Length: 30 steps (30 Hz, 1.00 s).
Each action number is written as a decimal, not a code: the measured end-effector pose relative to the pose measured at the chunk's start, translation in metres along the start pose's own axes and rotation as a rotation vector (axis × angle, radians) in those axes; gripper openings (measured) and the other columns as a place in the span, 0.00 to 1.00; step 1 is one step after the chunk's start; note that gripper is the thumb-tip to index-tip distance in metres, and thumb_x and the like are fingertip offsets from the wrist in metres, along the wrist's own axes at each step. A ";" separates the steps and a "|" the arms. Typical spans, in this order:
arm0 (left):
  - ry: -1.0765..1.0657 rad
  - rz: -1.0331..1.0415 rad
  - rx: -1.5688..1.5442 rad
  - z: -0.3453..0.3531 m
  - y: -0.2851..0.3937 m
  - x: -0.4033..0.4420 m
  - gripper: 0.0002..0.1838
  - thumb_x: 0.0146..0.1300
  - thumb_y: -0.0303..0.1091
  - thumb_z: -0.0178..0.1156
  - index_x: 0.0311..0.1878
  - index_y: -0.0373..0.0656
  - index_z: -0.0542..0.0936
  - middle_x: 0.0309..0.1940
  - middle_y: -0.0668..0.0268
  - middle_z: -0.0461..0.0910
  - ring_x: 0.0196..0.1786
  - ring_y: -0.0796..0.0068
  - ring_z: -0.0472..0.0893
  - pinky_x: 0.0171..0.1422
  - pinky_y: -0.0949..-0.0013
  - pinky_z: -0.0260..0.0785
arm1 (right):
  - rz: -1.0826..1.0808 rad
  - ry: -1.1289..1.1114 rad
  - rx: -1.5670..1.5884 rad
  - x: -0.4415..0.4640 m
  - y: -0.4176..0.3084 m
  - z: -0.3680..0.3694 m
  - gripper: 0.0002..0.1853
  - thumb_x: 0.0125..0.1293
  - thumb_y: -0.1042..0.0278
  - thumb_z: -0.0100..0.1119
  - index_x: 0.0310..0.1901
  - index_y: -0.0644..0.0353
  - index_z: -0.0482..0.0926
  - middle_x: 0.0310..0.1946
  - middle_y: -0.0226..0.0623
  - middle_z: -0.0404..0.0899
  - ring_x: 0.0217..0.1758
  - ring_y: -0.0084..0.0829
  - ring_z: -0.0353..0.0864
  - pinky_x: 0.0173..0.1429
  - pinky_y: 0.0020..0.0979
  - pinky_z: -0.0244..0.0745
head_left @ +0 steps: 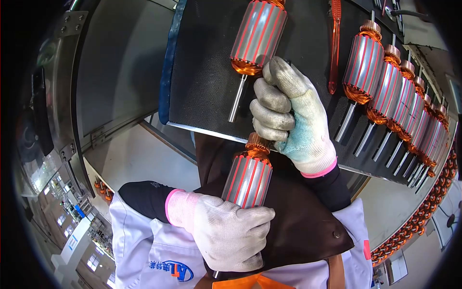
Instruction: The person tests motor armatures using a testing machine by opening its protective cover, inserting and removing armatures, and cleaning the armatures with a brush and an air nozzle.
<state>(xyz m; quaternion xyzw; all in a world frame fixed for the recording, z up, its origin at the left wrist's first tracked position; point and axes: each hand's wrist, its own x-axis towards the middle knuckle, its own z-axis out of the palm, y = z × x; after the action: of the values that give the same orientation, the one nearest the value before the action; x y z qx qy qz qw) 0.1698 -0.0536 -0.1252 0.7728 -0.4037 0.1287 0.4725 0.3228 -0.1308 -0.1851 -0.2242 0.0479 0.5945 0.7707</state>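
Observation:
Both my hands wear whitish knit gloves with grey-soiled fingers. My left hand (233, 233) is wrapped around the lower core of a motor armature (248, 180), which has copper windings and red slot strips. It stands nearly upright in front of my apron, commutator end up. Just above that commutator my right hand (288, 108) is closed in a fist; the armature's upper shaft seems to run into it, hidden by the fingers. Another armature (260, 33) lies on the dark mat (202, 72), its bare shaft pointing toward me, close to my right thumb.
On the right of the mat several more armatures (363, 67) lie in a row. A red translucent plastic handle (334, 48) lies between them and the single one. Along the far right runs a long line of armatures (414, 231). A metal-framed panel (120, 62) stands at left.

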 end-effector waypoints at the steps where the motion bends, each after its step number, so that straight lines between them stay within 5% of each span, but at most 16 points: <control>1: -0.022 0.018 -0.016 -0.003 -0.003 0.002 0.11 0.46 0.39 0.59 0.27 0.40 0.78 0.21 0.57 0.76 0.29 0.56 0.81 0.49 0.45 0.75 | 0.017 0.009 0.021 0.001 0.000 0.000 0.12 0.75 0.56 0.47 0.36 0.54 0.69 0.18 0.19 0.56 0.13 0.10 0.53 0.14 0.14 0.50; 20: -0.059 0.033 -0.012 -0.005 -0.003 0.003 0.12 0.46 0.41 0.58 0.26 0.41 0.77 0.21 0.58 0.76 0.28 0.59 0.80 0.49 0.47 0.74 | 0.148 -0.029 0.501 0.006 -0.007 -0.015 0.13 0.76 0.59 0.44 0.40 0.58 0.72 0.22 0.22 0.61 0.17 0.12 0.56 0.16 0.16 0.52; 24: -0.058 0.028 -0.010 -0.007 -0.004 0.003 0.12 0.45 0.41 0.58 0.25 0.41 0.77 0.21 0.59 0.76 0.27 0.60 0.79 0.48 0.48 0.73 | -0.052 0.114 0.120 -0.004 -0.002 0.001 0.14 0.75 0.57 0.46 0.42 0.60 0.72 0.25 0.26 0.66 0.20 0.15 0.62 0.18 0.18 0.58; 27: -0.044 0.017 -0.030 -0.009 -0.004 0.004 0.12 0.44 0.41 0.59 0.25 0.42 0.76 0.20 0.59 0.75 0.26 0.61 0.78 0.47 0.50 0.73 | -0.455 0.429 -0.515 -0.012 -0.011 -0.003 0.15 0.73 0.62 0.52 0.51 0.65 0.71 0.30 0.31 0.71 0.25 0.22 0.71 0.26 0.24 0.70; 30: -0.034 0.029 0.012 -0.004 -0.002 0.000 0.10 0.43 0.39 0.59 0.24 0.42 0.76 0.19 0.61 0.74 0.25 0.62 0.77 0.45 0.53 0.73 | -0.552 0.419 -0.790 -0.027 -0.012 -0.003 0.17 0.70 0.66 0.53 0.55 0.66 0.68 0.31 0.34 0.73 0.30 0.26 0.73 0.33 0.27 0.71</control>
<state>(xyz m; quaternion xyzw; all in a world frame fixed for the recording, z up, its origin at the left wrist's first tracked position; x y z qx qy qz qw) 0.1724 -0.0499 -0.1242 0.7717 -0.4220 0.1249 0.4591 0.3264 -0.1587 -0.1754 -0.6161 -0.0877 0.2844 0.7293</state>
